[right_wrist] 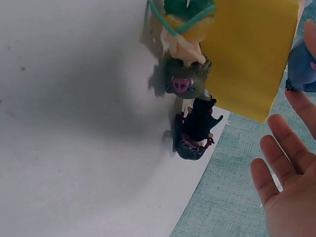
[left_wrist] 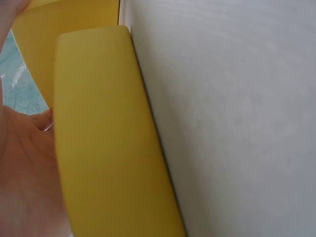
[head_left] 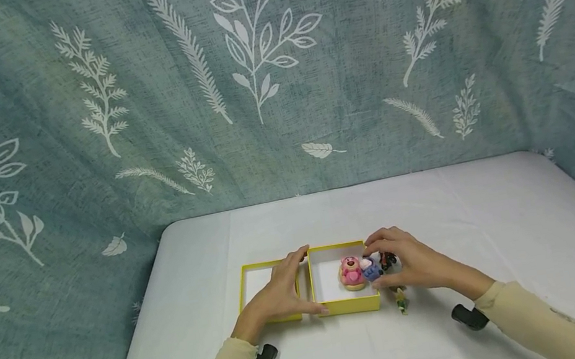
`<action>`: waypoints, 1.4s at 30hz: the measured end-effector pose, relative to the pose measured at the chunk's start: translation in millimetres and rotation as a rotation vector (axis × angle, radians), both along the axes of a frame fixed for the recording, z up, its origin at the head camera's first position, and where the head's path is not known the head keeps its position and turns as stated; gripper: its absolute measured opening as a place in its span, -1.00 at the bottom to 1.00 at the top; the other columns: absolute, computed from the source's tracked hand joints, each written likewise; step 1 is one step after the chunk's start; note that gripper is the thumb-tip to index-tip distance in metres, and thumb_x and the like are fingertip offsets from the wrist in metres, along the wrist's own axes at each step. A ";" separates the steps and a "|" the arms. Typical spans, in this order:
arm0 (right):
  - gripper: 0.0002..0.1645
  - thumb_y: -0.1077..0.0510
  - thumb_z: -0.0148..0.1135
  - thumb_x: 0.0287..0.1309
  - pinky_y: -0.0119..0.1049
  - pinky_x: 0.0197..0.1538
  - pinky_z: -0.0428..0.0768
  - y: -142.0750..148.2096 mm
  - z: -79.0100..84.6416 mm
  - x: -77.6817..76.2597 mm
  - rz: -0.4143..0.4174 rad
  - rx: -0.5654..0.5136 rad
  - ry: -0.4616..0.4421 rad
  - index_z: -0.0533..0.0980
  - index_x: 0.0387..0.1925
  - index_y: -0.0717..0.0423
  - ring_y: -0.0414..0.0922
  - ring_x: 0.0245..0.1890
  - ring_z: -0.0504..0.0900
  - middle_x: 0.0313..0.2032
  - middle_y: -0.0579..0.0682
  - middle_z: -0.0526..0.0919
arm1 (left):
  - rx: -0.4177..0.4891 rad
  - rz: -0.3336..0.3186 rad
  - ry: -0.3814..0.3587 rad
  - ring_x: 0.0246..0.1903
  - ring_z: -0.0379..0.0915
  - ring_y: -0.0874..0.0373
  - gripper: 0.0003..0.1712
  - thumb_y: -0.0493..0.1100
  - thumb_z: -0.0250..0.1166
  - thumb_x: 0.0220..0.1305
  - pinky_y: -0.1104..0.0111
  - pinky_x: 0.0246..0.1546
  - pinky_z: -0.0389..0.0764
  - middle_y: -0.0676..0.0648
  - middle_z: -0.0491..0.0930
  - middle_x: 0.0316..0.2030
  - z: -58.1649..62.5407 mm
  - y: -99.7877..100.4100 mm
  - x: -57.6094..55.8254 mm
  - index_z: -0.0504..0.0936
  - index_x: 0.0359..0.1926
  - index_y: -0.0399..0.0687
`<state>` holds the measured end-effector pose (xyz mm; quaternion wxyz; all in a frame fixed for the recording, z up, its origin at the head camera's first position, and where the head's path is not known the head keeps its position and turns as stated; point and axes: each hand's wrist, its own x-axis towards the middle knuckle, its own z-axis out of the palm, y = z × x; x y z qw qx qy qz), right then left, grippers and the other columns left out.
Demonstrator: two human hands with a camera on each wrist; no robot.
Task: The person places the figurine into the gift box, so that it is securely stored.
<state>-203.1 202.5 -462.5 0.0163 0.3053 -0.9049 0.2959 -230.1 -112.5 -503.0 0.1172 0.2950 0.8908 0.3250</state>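
My left hand (head_left: 280, 293) spans the left side of a yellow-rimmed box (head_left: 348, 306), its thumb at the front corner and fingers at the back corner. In the left wrist view the palm (left_wrist: 29, 173) is beside a yellow wall (left_wrist: 103, 133). A pink bear figurine (head_left: 352, 273) stands inside the box. My right hand (head_left: 404, 258) pinches a blue figurine (head_left: 371, 269) between thumb and fingers over the box's right edge. In the right wrist view, the blue figurine (right_wrist: 302, 69) is partly cut off, and the other fingers (right_wrist: 284, 143) are spread.
To the right of the box are a dark figurine (head_left: 387, 260) and a boar-headed figurine (right_wrist: 186, 81) with green and yellow clothing. A second yellow-rimmed box (head_left: 247, 280) lies left, partly covered by my left hand. All stand on a white-covered table (head_left: 191, 251) before a patterned curtain.
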 end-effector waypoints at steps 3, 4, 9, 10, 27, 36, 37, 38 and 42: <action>-0.35 -0.09 0.55 -0.09 0.02 0.04 0.48 -2.0 1.0 -1.4 -0.001 0.006 -0.014 0.58 0.07 -0.01 -0.05 0.10 0.43 0.13 0.00 0.52 | -0.003 0.001 -0.002 0.48 -0.05 0.01 0.46 0.38 0.55 -0.24 -0.10 0.37 0.19 0.05 0.09 0.47 -0.2 -0.2 -0.3 -0.21 0.54 0.36; -0.36 -0.08 0.55 -0.09 0.02 0.05 0.48 -2.9 1.3 -2.1 -0.001 0.006 -0.022 0.58 0.07 -0.01 -0.04 0.11 0.43 0.14 0.00 0.52 | -0.003 0.000 -0.002 0.48 -0.05 0.01 0.46 0.38 0.55 -0.24 -0.10 0.37 0.19 0.06 0.09 0.47 -0.2 -0.3 -0.4 -0.21 0.54 0.36; -0.33 -0.10 0.55 -0.09 0.12 0.13 0.44 -8.3 2.2 -6.4 0.015 0.015 -0.029 0.58 0.09 -0.03 0.01 0.18 0.40 0.17 0.03 0.50 | -0.002 -0.003 0.001 0.48 -0.05 0.01 0.45 0.35 0.56 -0.23 -0.10 0.37 0.17 0.04 0.10 0.47 0.6 -0.8 -0.1 -0.20 0.55 0.33; -0.32 -0.12 0.55 -0.09 0.14 0.14 0.43 -9.2 2.1 -7.4 0.022 0.016 -0.026 0.58 0.10 -0.02 0.02 0.19 0.39 0.17 0.04 0.50 | 0.001 -0.004 0.002 0.48 -0.05 0.01 0.45 0.35 0.56 -0.22 -0.11 0.37 0.17 0.03 0.10 0.47 0.7 -0.8 0.0 -0.20 0.55 0.30; -0.35 -0.22 0.51 -0.10 0.36 0.19 0.30 -15.9 -2.3 -17.2 0.042 0.041 -0.113 0.58 0.08 -0.20 0.26 0.29 0.30 0.31 0.21 0.29 | -0.003 -0.013 0.024 0.47 -0.01 -0.04 0.46 0.33 0.56 -0.21 -0.12 0.39 0.13 -0.01 0.12 0.46 1.5 -0.3 0.5 -0.19 0.55 0.24; -0.39 -0.20 0.51 -0.09 0.33 0.18 0.24 -21.0 -4.6 -21.4 0.128 0.029 -0.173 0.58 0.05 -0.20 0.13 0.30 0.30 0.29 0.19 0.25 | -0.005 -0.013 0.017 0.47 -0.02 0.02 0.45 0.34 0.56 -0.22 -0.07 0.41 0.09 0.01 0.11 0.46 2.3 -0.2 0.5 -0.18 0.55 0.26; -0.39 -0.19 0.52 -0.09 0.31 0.17 0.25 -21.6 -4.9 -21.8 0.135 0.029 -0.174 0.58 0.04 -0.21 0.13 0.29 0.31 0.29 0.19 0.25 | -0.006 -0.011 0.015 0.47 -0.02 0.03 0.45 0.34 0.56 -0.22 -0.06 0.42 0.09 0.02 0.11 0.46 2.4 -0.2 0.6 -0.18 0.55 0.25; -0.41 -0.19 0.52 -0.10 0.31 0.16 0.26 -22.1 -5.2 -22.1 0.141 0.032 -0.175 0.58 0.03 -0.23 0.13 0.28 0.31 0.29 0.18 0.25 | -0.007 -0.010 0.013 0.47 -0.03 0.04 0.45 0.34 0.56 -0.23 -0.06 0.42 0.09 0.03 0.10 0.46 2.5 -0.1 0.8 -0.17 0.55 0.24; -0.44 -0.20 0.52 -0.10 0.33 0.16 0.27 -23.5 -6.3 -23.0 0.150 0.050 -0.181 0.58 0.00 -0.30 0.13 0.30 0.28 0.31 0.17 0.24 | -0.012 -0.005 0.007 0.47 -0.04 0.05 0.46 0.36 0.55 -0.23 -0.05 0.40 0.13 0.05 0.09 0.46 2.3 -0.2 1.6 -0.19 0.56 0.25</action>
